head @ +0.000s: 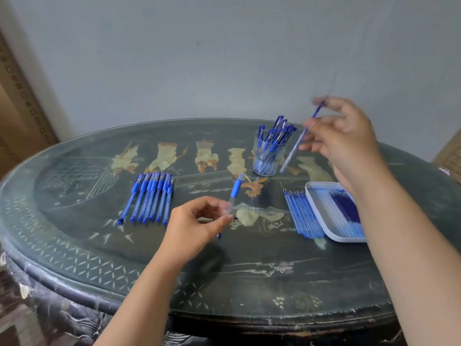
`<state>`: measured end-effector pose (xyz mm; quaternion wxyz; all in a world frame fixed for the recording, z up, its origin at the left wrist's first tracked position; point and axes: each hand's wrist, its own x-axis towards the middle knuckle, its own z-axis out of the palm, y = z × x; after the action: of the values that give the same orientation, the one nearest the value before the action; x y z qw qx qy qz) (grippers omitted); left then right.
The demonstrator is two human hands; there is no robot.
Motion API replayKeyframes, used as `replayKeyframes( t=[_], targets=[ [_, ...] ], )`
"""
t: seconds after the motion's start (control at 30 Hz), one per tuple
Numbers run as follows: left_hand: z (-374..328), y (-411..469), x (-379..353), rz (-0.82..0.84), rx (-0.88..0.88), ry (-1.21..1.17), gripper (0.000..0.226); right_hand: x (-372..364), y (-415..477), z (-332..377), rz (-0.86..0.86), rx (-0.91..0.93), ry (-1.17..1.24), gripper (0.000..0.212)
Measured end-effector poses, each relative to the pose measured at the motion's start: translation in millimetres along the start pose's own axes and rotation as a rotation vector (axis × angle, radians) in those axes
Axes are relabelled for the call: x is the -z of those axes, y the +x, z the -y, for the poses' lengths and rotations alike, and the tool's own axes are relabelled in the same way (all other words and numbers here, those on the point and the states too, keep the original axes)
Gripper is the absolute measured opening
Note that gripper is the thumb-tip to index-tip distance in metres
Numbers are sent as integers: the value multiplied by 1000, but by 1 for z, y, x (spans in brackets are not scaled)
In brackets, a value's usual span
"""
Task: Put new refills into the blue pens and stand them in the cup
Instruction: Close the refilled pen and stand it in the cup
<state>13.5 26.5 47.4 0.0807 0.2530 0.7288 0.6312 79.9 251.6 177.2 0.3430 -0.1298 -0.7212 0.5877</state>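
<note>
Dark oval table (224, 270) against a pale wall, head view. The left hand (199, 228) pinches a pen barrel (235, 193). The right hand (346, 136) pinches a thin refill (298, 143), raised near the cup (268, 156) and apart from the barrel; both are blurred.

Progress is judged about midway. The cup holds a bunch of capped pens standing upright, and a row of pens (149, 198) still lies at left. Spare refills (301, 213) lie just beside a white tray (319, 203), which holds further refills.
</note>
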Motion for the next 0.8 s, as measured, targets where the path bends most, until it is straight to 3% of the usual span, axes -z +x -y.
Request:
replayKeyframes(
  t=[0.13,0.33,0.6,0.8],
  targets=[
    [7,1,3,-158,-13,22,18,-9,9,-51,240,-241,-533,44],
    [16,2,2,-225,-9,68,18,-17,20,-101,277,-446,-712,55],
    [19,3,2,-227,-4,69,18,-23,23,-120,284,-485,-847,57],
    [21,3,2,-214,-5,67,18,-24,15,-126,288,-375,-978,54]
  ],
)
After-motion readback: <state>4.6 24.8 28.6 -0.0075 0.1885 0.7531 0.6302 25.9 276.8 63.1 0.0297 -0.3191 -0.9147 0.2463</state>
